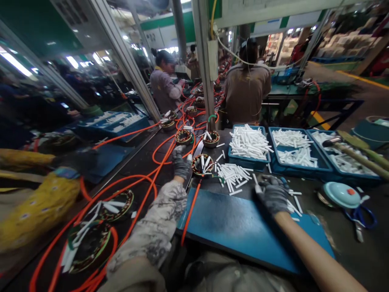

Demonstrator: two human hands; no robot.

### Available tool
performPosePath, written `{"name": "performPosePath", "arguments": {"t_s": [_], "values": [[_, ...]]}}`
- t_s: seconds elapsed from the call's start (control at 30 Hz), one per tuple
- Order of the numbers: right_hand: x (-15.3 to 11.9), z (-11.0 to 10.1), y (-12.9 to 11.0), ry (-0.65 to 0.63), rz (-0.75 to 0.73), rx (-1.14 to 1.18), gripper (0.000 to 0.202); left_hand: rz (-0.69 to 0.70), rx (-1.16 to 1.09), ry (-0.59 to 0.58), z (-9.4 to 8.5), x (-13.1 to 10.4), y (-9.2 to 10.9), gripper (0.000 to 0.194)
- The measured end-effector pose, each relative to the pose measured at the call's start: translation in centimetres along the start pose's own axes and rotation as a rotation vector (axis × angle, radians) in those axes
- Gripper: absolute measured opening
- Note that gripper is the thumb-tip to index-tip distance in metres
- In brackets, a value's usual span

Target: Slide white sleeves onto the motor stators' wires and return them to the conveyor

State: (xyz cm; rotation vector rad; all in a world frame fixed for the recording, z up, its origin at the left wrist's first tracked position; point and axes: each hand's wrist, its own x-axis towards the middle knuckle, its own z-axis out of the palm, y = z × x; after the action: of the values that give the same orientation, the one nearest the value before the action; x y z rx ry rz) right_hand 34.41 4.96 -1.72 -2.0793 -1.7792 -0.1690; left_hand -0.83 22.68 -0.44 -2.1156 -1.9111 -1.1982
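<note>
My left hand [181,164], in a grey glove, is beside a wound ring-shaped motor stator [201,165] with white tubes standing in it. Its thumb is apart from the fingers, and I see nothing held there. An orange cable [194,202] runs from this stator over a blue mat [227,219]. My right hand [273,194], also gloved, is over the mat's far edge, its fingers curled. A white tube [255,179] shows at its thumb tip, seemingly pinched; the inner fingers are hidden. A loose pile of white tubes [234,175] lies between the hands.
Blue bins [249,162] of white tubes stand behind the pile. At right are a pale blue round lid [342,194] and blue-handled scissors [364,217]. More stators [91,247] and tangled orange cables [146,178] cover the left side. A co-worker's yellow sleeve [39,207] reaches in; other people sit ahead.
</note>
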Motion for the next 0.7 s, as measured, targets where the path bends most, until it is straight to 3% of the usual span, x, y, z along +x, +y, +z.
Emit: {"name": "performPosePath", "arguments": {"t_s": [0.17,0.33,0.53,0.7], "values": [[-5.7,-1.8,5.3,0.191,-0.012,-0.077,0.05,0.002,0.157,-0.222,0.6,8.0,-3.6,0.073],[-8.9,-2.0,7.7,0.248,-0.031,-0.05,0.039,-0.02,0.32,-0.451,3.6,12.3,-4.5,0.08],[-12.3,-2.8,5.9,0.236,-0.183,0.044,0.031,-0.036,0.444,-0.615,5.4,13.9,-4.0,0.078],[-14.5,-1.3,4.8,0.27,-0.285,0.079,0.034,-0.028,0.419,-0.669,2.8,11.3,-4.3,0.087]]}}
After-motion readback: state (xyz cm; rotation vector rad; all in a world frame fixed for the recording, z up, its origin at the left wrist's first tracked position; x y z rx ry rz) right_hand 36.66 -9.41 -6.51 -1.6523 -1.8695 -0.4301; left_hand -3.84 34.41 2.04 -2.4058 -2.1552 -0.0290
